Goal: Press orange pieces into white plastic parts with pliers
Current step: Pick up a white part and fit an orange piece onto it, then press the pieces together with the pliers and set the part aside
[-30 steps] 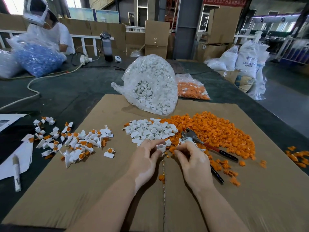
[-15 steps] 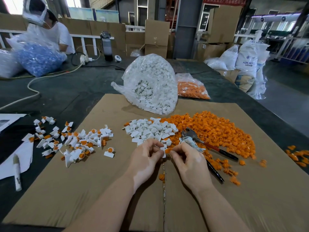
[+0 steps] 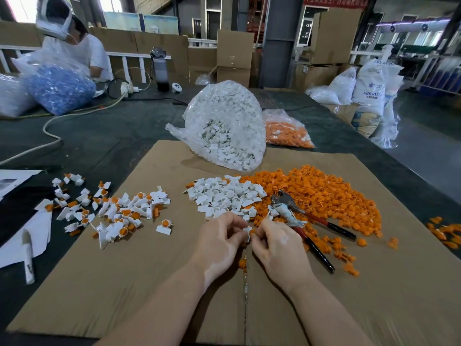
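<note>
Head view looks down on a flattened cardboard sheet [image 3: 124,283] spread over the dark table, presumably to give the small parts a pale, catch-all work surface. At its far edge a clear bag of white plastic parts [image 3: 224,126] slumps open toward the worker, with a smaller bag of orange pieces [image 3: 287,132] just behind it: bulk stock kept within reach. In front of them, a loose orange heap [image 3: 324,193] and a smaller white heap [image 3: 224,196] lie touching, so either hand can draw from its own side. Off to the left, well apart from the raw stock, lies a scatter of assembled white-and-orange parts [image 3: 117,211], likely a finished pile kept separate. The red-handled pliers [image 3: 311,228] rest on the edge of the orange heap just beside the right hand, unheld, ready for the pressing step. The left hand [image 3: 219,243] pinches a single white part [image 3: 247,232] between curled thumb and fingers, while the right hand [image 3: 277,243] pinches an orange piece [image 3: 252,231] against it; the two hands meet above the cardboard's seam. My reading: the piece is being seated by hand before the pliers are taken up.
</note>
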### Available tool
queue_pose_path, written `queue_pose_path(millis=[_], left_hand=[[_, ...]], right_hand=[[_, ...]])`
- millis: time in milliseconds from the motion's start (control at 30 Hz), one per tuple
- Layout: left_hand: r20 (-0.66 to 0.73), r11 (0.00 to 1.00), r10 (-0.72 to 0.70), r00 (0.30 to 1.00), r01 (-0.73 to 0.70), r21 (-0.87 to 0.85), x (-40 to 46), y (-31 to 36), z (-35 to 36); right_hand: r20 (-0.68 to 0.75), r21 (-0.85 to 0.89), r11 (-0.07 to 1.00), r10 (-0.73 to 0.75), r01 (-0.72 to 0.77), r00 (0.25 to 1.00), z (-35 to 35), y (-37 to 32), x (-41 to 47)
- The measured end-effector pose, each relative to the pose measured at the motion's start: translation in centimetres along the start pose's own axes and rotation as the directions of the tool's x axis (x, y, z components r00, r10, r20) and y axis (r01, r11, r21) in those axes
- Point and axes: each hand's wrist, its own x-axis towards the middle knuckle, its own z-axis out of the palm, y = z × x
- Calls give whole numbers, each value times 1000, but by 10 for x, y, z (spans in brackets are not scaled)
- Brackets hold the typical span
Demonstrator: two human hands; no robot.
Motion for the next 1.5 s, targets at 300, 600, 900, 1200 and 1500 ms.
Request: queue_pose_path(millis=[300,600,900,1200,1500], left_hand=[[-24,971,-79,997,71,-228,4,1,-5],[-5,981,-60,998,58,-185,5,-1,-4],[2,980,-58,998,57,-192,4,0,-3],[-36,964,-92,995,80,-255,9,0,-4],[-53,946,-118,992,96,-308,12,2,-4]], right_hand=[[-24,173,983,57,-52,998,-5,1,1],[-6,190,982,1,0,1000,-6,2,2],[1,164,986,-15,14,1000,-5,2,1],[-163,-155,918,340,-364,926,-21,12,10],[218,-563,614,756,-553,617,-44,33,36]])
